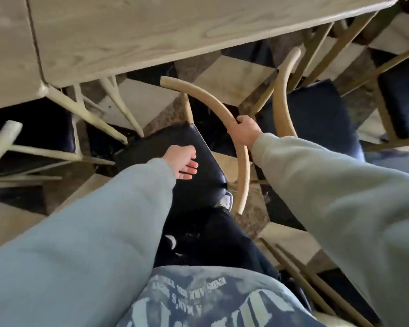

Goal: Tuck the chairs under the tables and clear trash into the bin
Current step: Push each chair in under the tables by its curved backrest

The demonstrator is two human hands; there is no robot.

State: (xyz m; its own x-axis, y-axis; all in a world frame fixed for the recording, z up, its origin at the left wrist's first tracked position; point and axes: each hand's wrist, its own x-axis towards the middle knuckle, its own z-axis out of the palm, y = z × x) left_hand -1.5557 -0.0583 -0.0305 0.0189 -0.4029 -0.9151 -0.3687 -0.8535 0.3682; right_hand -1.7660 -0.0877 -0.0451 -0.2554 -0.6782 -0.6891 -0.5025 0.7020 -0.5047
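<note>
The right hand (243,132) grips the curved wooden back rail (213,107) of a chair with a dark seat (175,149), near the pale wooden table (151,31). The left hand (182,161) hovers open over that seat, fingers relaxed. Another dark-seated chair (316,114) stands just right, on checkered floor (234,74)

Checkered floor (234,74) shows beneath; one shoe (226,201).

Checkered tile floor (234,74), dim light, deep shadows
</note>
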